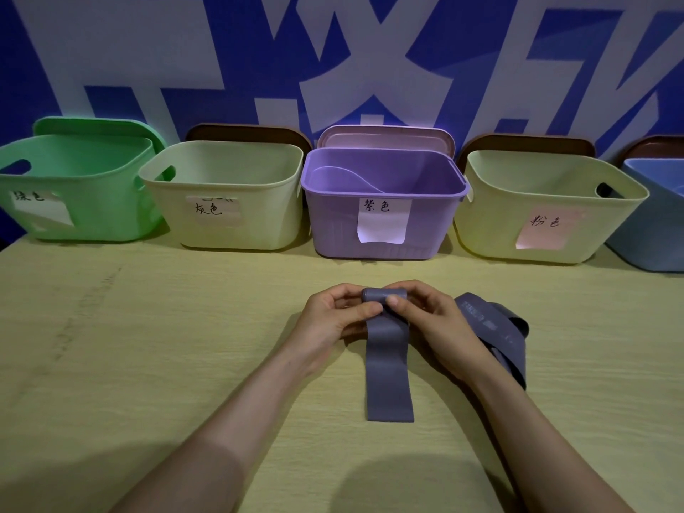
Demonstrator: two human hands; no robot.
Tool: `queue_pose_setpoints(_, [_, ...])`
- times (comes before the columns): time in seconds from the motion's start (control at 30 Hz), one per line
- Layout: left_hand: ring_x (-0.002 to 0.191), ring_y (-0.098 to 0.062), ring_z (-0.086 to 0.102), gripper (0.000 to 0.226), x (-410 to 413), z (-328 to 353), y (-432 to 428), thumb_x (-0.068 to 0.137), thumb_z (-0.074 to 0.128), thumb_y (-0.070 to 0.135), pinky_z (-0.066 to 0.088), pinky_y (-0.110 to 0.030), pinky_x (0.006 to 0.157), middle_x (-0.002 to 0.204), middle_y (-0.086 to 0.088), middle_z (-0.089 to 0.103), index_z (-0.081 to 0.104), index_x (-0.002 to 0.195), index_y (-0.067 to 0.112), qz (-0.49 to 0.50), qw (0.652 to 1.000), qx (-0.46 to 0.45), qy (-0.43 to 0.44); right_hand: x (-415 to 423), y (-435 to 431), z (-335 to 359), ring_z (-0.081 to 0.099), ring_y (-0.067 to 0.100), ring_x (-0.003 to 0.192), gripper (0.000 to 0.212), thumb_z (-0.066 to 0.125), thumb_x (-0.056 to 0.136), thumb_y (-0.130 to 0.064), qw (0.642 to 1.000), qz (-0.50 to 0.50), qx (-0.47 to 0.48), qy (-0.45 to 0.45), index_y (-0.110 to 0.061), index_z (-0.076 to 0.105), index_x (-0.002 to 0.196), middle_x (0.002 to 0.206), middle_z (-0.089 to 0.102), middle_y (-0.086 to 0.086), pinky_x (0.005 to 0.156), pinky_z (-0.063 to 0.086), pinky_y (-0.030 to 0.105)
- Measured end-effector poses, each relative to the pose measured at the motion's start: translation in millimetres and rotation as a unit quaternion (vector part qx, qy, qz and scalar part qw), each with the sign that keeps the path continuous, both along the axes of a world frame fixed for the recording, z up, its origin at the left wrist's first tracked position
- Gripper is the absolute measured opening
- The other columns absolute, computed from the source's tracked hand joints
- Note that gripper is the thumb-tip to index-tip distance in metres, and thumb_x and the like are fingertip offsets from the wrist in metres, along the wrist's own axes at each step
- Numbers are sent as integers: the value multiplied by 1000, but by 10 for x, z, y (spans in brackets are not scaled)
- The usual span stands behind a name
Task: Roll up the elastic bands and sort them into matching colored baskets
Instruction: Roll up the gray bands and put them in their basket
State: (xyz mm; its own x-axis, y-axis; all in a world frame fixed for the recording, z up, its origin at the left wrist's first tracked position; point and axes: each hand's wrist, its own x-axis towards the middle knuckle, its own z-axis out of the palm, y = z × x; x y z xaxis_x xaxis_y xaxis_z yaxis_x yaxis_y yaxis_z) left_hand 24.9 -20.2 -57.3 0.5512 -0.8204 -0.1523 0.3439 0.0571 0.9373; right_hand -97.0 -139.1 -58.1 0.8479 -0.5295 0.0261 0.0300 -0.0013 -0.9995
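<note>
At the table's (148,364) centre, the left hand (335,316) and right hand (425,320) pinch the rolled top of a purple-grey band (388,372), tail flat toward 6 o'clock. A 2nd band (492,327) lies loose at 3 o'clock. The purple basket (333,224) at 12 o'clock seems to hold 1 already; this roll looks barely begun.
</note>
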Motion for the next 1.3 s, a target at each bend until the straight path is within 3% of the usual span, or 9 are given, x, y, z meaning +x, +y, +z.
queue_pose_setpoints(0.2, [81,-16,68,24,-27,-2,-2,82,70,7,55,-22,67,89,-8,69,66,106,5,-26,999,15,-28,-4,4,7,67,13,83,23,59,91,-13,999,-11,35,-16,4,63,106,94,68,13,69,52,20])
queue_pose_setpoints(0.37, [75,-14,67,14,-26,11,8,85,69,10,51,-19,61,86,-8,71,68,98,4,-52,995,63,-62,6,-22,-5,65,31,97,32,66,84,-24,996,-28,84,-27,-2,65,108,109,65,24,89,51,43])
queue_pose_setpoints(0.47, [75,-12,69,17,-8,34,18,86,67,8,52,-18,61,87,-7,71,66,101,0,-54,996,62,-36,6,-33,-4,65,32,98,36,68,80,-21,993,-26,108,-31,-3,64,111,110,66,23,90,52,45])
queue_pose_setpoints(0.6, [75,-12,70,15,-12,54,13,86,66,5,54,-18,63,86,-7,71,66,101,1,-61,996,54,-24,8,-27,-11,67,28,93,34,71,76,-15,996,-27,85,-29,-6,65,108,103,70,16,86,54,42])
queue_pose_setpoints(0.77, [80,-13,70,26,-4,23,26,81,70,1,56,-19,72,91,-9,71,67,107,2,-59,996,57,-34,-16,-39,-45,67,21,95,25,72,76,2,999,-35,20,-22,-9,67,98,99,72,7,78,56,29])
queue_pose_setpoints(1.0, [82,-14,69,28,-16,12,3,85,68,20,55,-20,71,91,-8,71,68,106,0,-32,999,35,-13,8,-6,-30,65,15,97,28,74,75,4,999,-26,-40,-14,-11,67,98,96,70,0,75,53,22])
queue_pose_setpoints(1.13, [81,-14,70,23,0,12,-6,86,66,13,55,-20,71,91,-7,73,67,105,1,-18,1000,11,23,-11,-8,-34,67,24,99,47,75,76,-12,1000,6,15,7,-21,60,119,111,63,11,85,56,33])
queue_pose_setpoints(1.23, [82,-14,69,27,12,-6,-2,82,69,11,54,-20,70,92,-8,72,66,106,1,-5,1000,3,21,-1,6,-35,69,26,92,46,74,78,-14,998,24,32,47,-15,57,120,107,64,24,79,57,29])
queue_pose_setpoints(1.3, [81,-15,69,29,9,-23,-4,80,70,5,55,-21,69,93,-10,71,65,108,-1,3,1000,-2,20,12,21,-36,70,26,90,43,73,80,-8,998,27,33,50,-11,56,119,103,68,24,73,57,26])
